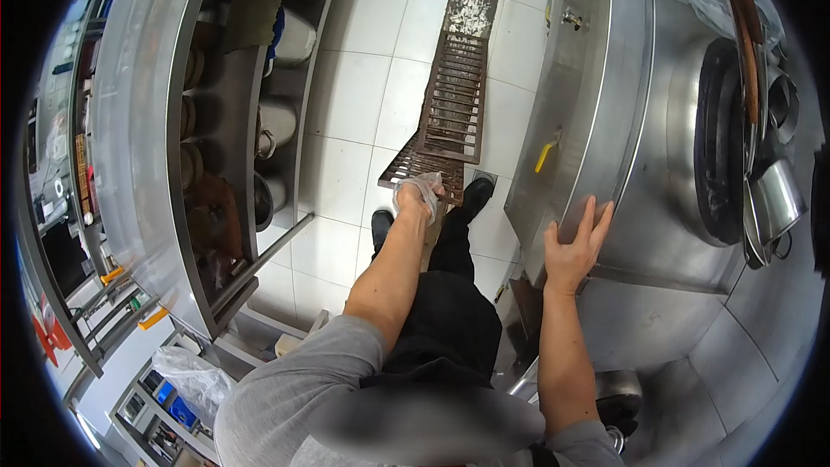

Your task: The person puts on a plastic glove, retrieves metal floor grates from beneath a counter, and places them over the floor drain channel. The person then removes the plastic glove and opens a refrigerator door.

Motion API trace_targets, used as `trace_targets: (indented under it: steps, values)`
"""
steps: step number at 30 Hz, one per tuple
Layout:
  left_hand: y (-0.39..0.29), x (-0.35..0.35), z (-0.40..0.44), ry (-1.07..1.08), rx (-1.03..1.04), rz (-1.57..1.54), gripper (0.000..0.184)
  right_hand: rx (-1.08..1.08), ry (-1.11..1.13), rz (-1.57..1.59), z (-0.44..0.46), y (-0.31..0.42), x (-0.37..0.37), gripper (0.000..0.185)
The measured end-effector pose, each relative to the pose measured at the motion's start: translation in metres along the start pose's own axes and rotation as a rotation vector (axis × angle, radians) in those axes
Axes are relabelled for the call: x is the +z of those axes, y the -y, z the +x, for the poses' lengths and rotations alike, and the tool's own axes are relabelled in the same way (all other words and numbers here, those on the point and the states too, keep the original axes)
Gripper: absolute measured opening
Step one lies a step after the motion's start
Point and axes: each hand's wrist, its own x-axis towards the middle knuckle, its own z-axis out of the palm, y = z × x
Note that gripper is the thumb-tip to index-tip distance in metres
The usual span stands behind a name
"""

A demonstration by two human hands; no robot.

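My left hand (pixel 411 199) is closed around a crumpled clear plastic bag (pixel 426 183), held out in front of me over the floor grating. What the bag contains, if anything, I cannot make out. Fingers spread, my right hand (pixel 575 252) rests against the edge of the stainless steel stove counter (pixel 624 223) on my right. A yellow valve handle (pixel 545 156) sits on the counter's front panel, ahead of that hand.
Rusty drain grates (pixel 454 95) run along the white tiled floor (pixel 350 95), one lying askew by my feet. A steel shelf unit (pixel 143 121) with pots lines the left. At right are a black-rimmed wok ring (pixel 719 143) and a metal pot (pixel 778 197).
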Motion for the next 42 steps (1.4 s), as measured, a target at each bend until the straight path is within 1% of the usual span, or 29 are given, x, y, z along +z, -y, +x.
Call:
trace_targets:
  steps: [1, 2, 5, 7, 9, 11, 13, 14, 15, 17, 18, 20, 21, 22, 23, 25, 26, 27, 29, 30, 31, 33, 34, 35, 37, 39, 40, 42]
  values:
    - [-0.003, -0.003, -0.003, 0.061, -0.011, -0.012, 0.024, 0.005, -0.001, -0.009, 0.000, -0.001, 0.001, 0.073]
    - [0.000, -0.016, 0.023, 0.081, -0.017, 0.024, 0.023, -0.002, -0.011, -0.016, 0.000, -0.001, 0.002, 0.073]
    - [-0.015, -0.013, 0.016, 0.011, 0.000, -0.057, 0.020, -0.011, -0.016, -0.023, -0.004, -0.003, 0.005, 0.073]
    - [-0.023, -0.011, 0.027, 0.036, 0.006, -0.007, 0.020, -0.012, -0.035, -0.028, -0.002, -0.001, 0.007, 0.072]
    - [-0.026, -0.011, 0.060, 0.157, -0.060, 0.010, 0.022, -0.031, -0.057, -0.046, -0.002, -0.001, 0.006, 0.072]
    - [-0.027, -0.005, 0.079, 0.195, -0.086, 0.031, 0.021, -0.026, -0.055, -0.051, -0.003, 0.000, 0.005, 0.072]
    - [-0.038, 0.023, 0.052, 0.179, -0.071, -0.065, 0.021, -0.024, -0.057, -0.049, -0.003, 0.000, 0.005, 0.072]
    - [-0.041, 0.039, 0.036, 0.114, -0.061, -0.050, 0.023, -0.029, -0.056, -0.053, -0.003, 0.000, 0.004, 0.072]
    - [-0.039, 0.047, 0.037, 0.119, -0.059, -0.054, 0.023, -0.036, -0.055, -0.055, -0.001, 0.000, 0.004, 0.072]
    - [-0.035, 0.058, 0.041, 0.030, 0.028, -0.047, 0.027, -0.041, -0.054, -0.054, 0.000, 0.000, 0.005, 0.072]
    - [-0.035, 0.062, 0.044, 0.069, 0.015, -0.078, 0.027, -0.041, -0.052, -0.057, 0.000, -0.001, 0.005, 0.072]
    - [-0.033, 0.064, 0.049, 0.043, 0.015, -0.066, 0.026, -0.040, -0.051, -0.056, -0.001, -0.001, 0.006, 0.071]
    - [-0.032, 0.063, 0.049, 0.027, 0.020, -0.059, 0.026, -0.047, -0.058, -0.053, -0.001, -0.002, 0.006, 0.071]
    - [-0.035, 0.057, 0.048, 0.084, -0.012, -0.064, 0.023, -0.049, -0.057, -0.050, 0.001, -0.002, 0.006, 0.071]
    - [-0.037, 0.049, 0.049, 0.083, -0.008, -0.065, 0.023, -0.056, -0.055, -0.051, 0.001, -0.003, 0.006, 0.071]
    - [-0.033, 0.023, 0.041, 0.121, 0.109, 0.054, 0.020, -0.062, -0.043, -0.053, 0.000, -0.004, 0.005, 0.071]
    - [-0.032, 0.016, 0.027, -0.041, 0.133, -0.036, 0.014, -0.062, -0.051, -0.053, 0.000, -0.004, 0.006, 0.070]
    - [-0.030, -0.003, 0.019, -0.051, 0.134, -0.035, 0.014, -0.060, -0.058, -0.053, -0.001, -0.004, 0.007, 0.070]
    - [-0.030, -0.036, 0.006, 0.049, 0.157, 0.208, 0.010, -0.079, -0.073, -0.051, 0.001, -0.005, 0.010, 0.069]
    - [-0.025, -0.052, 0.002, 0.076, 0.171, 0.320, 0.012, -0.090, -0.083, -0.058, -0.003, -0.006, 0.009, 0.068]
    - [-0.017, -0.070, -0.003, 0.066, 0.168, 0.323, 0.012, -0.086, -0.073, -0.057, -0.007, -0.008, 0.009, 0.068]
    - [-0.001, -0.089, -0.024, 0.150, 0.317, 0.806, 0.020, -0.098, -0.111, -0.047, -0.007, -0.011, 0.013, 0.066]
    - [-0.010, -0.070, -0.085, 0.143, 0.244, 1.096, 0.026, -0.105, -0.115, -0.070, -0.008, -0.013, 0.016, 0.065]
    - [0.010, -0.121, -0.032, 0.273, 0.664, 1.565, 0.028, -0.116, -0.115, -0.065, -0.010, -0.015, 0.017, 0.065]
    - [0.019, -0.142, -0.077, 0.529, 0.768, 1.735, 0.030, -0.131, -0.134, -0.087, -0.011, -0.018, 0.017, 0.065]
    - [0.045, -0.197, -0.068, 0.786, 0.681, 1.863, 0.032, -0.126, -0.132, -0.097, -0.010, -0.022, 0.019, 0.065]
    - [0.062, -0.225, -0.063, 0.822, 0.700, 2.071, 0.031, -0.104, -0.126, -0.110, -0.013, -0.023, 0.021, 0.065]
    - [0.091, -0.271, -0.072, 0.790, 0.414, 2.423, 0.028, -0.112, -0.129, -0.111, -0.014, -0.027, 0.024, 0.066]
